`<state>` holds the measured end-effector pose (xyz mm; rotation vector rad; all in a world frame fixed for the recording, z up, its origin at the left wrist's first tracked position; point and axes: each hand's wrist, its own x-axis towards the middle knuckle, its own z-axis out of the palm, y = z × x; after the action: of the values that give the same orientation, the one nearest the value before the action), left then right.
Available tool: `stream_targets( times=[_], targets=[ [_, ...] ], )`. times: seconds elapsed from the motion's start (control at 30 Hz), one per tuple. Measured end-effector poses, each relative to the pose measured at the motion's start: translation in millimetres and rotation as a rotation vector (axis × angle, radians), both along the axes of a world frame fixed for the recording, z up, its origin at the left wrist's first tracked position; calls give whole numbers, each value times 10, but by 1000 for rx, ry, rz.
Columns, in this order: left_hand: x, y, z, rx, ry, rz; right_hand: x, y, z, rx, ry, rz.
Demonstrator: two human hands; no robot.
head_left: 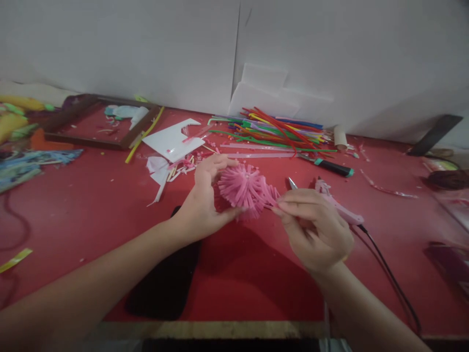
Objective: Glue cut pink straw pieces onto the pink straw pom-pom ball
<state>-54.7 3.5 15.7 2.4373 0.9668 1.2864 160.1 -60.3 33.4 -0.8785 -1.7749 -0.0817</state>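
Observation:
A round pink pom-pom [242, 187] of many thin fuzzy strips is held above the red table. My left hand [205, 195] curls round its left side, fingers behind and thumb along the lower edge. My right hand [315, 222] pinches a pink strand or thin stem at the pom-pom's right side between thumb and fingertips. A pointed metal tip [292, 183] shows just behind my right hand; the rest of that tool is hidden. Beyond the same hand lies a pink glue gun [344, 211] with a black cord.
Pipe cleaners [278, 129] in many colours lie at the back, near a black-and-teal cutter [335, 167]. White card [174, 139] and pink scraps sit behind my left hand. A black phone [161, 283] lies under my left forearm. A brown frame [88, 143] stands back left.

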Motion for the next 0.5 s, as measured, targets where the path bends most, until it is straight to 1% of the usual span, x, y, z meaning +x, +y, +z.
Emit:
stream_targets(
  times=[0.1, 0.17, 0.33, 0.5],
  targets=[
    [11, -9, 0, 57, -12, -63, -19, 21, -12, 52, -21, 54],
    [12, -11, 0, 61, -20, -90, -24, 28, -21, 78, -43, 69],
    [13, -22, 3, -16, -12, -81, -28, 33, -22, 93, -127, 16],
    [11, -27, -35, -70, -81, -128, -26, 39, -14, 90, -174, 10]
  ],
)
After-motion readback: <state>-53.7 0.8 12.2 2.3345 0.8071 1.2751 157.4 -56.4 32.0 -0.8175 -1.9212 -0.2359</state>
